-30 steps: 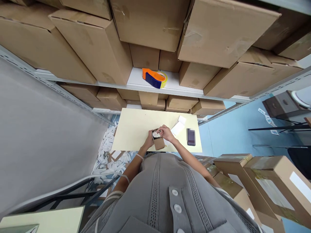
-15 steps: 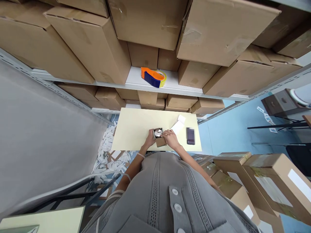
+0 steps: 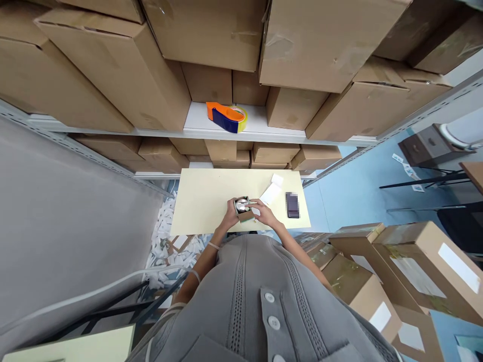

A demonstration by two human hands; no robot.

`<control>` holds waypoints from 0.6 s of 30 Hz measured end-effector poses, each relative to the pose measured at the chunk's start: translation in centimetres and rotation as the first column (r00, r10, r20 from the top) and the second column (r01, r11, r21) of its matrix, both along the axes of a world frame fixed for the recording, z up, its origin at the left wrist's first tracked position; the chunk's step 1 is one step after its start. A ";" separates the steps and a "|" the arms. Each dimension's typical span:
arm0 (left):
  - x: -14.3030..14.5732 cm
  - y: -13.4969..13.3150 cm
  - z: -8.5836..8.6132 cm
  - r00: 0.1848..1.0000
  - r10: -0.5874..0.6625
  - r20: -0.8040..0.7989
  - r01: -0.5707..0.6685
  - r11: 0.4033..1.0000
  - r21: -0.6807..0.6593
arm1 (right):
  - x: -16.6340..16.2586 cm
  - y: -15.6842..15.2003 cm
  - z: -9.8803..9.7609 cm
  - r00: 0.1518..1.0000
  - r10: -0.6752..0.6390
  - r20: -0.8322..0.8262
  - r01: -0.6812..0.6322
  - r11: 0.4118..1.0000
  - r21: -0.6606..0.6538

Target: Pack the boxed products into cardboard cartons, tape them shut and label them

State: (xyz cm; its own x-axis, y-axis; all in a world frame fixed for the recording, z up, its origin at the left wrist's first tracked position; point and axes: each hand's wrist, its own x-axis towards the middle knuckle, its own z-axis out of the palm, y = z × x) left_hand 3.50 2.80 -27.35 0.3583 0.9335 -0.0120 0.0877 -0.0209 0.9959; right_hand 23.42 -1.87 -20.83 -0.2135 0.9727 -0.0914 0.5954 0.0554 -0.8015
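A small open cardboard box (image 3: pixel 246 216) stands near the table's front edge, one flap folded out towards me. Inside it sits a shiny, round, silver-coloured object (image 3: pixel 242 204); its kind is not clear. My left hand (image 3: pixel 230 215) is closed around the box's left side. From the right, my right hand (image 3: pixel 263 211) reaches over with its fingers stretched out and apart, their tips at the box's rim beside the silver object. A small white patch shows under those fingers, too small to name.
The pale yellow table (image 3: pixel 204 196) carries white paper (image 3: pixel 271 191) and a dark phone-like object (image 3: pixel 292 205). An orange and blue tape dispenser (image 3: pixel 226 117) lies on the shelf (image 3: pixel 256 131) among cardboard boxes. Large cartons (image 3: pixel 407 261) are stacked at right; paper scraps (image 3: pixel 162 231) litter the floor at left.
My view has shifted slightly to the right. The fingers of my right hand have spread and drawn back a little from the silver object; my left hand keeps hold of the box.
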 end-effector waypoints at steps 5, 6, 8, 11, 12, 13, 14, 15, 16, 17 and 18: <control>-0.4 -0.3 0.8 1.000 0.013 0.005 -0.012 0.996 -0.086 | -1.3 1.0 0.0 0.968 -0.196 -0.155 0.191 0.980 -0.050; -0.5 -0.3 1.0 1.000 0.015 -0.003 -0.015 0.994 -0.107 | -1.7 1.3 0.0 0.953 -0.252 -0.166 0.244 0.967 -0.066; -0.6 -0.2 1.6 0.999 0.028 -0.018 -0.030 0.994 -0.109 | -2.2 1.9 0.0 0.929 -0.331 -0.164 0.322 0.943 -0.082; -0.6 0.1 2.4 0.997 0.079 -0.019 -0.080 0.995 -0.056 | -2.8 2.7 0.1 0.918 -0.372 -0.138 0.366 0.928 -0.068; -0.5 0.1 2.6 0.995 0.093 -0.017 -0.094 0.995 -0.038 | -2.9 2.9 0.1 0.918 -0.377 -0.124 0.372 0.926 -0.063; -0.5 0.2 2.8 0.995 0.103 -0.015 -0.103 0.994 -0.024 | -3.0 3.0 0.2 0.918 -0.381 -0.110 0.376 0.924 -0.061; -0.5 0.2 2.9 0.994 0.109 -0.015 -0.109 0.994 -0.014 | -3.1 3.1 0.3 0.918 -0.385 -0.097 0.380 0.923 -0.062; -0.4 0.3 3.0 0.994 0.112 -0.018 -0.112 0.994 -0.008 | -3.1 3.2 0.4 0.918 -0.388 -0.087 0.384 0.921 -0.062; -0.4 0.3 3.1 0.993 0.116 -0.023 -0.116 0.993 -0.005 | -3.2 3.2 0.4 0.917 -0.392 -0.079 0.388 0.920 -0.061; -0.4 0.4 3.1 0.992 0.122 -0.028 -0.123 0.992 -0.008 | -3.3 3.2 0.5 0.915 -0.396 -0.074 0.393 0.918 -0.058; -0.4 0.4 3.1 0.991 0.132 -0.035 -0.133 0.991 -0.015 | -3.3 3.2 0.5 0.913 -0.403 -0.068 0.400 0.915 -0.053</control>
State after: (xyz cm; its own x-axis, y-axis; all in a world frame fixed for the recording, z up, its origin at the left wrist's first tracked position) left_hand 3.07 3.20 -24.26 0.2307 0.9723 -0.0383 0.1227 0.0100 0.9924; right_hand 20.09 1.37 -20.30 0.1863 0.9741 -0.1283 0.4987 -0.2063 -0.8419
